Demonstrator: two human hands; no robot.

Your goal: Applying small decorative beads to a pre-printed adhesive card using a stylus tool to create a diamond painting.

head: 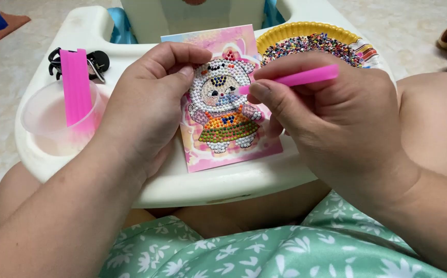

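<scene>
Pinching the pink plastic applicator pen [306,77], right-hand fingers [272,100] are clamped; left-hand fingers [174,77] grip the pink bead-picture card [228,121] at the white tray's [192,185] near edge. Slipping could scatter beads.

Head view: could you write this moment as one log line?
left hand: holds gem picture card | right hand: pink pen tip on card | bead plate behind | cup left

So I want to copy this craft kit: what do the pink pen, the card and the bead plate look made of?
Pink pen: likely plastic, matte, uniform colour. Card: printed paper or thin board, studded with glossy faceted beads. Bead plate: looks like paper, going by its fluted yellow rim.
</scene>
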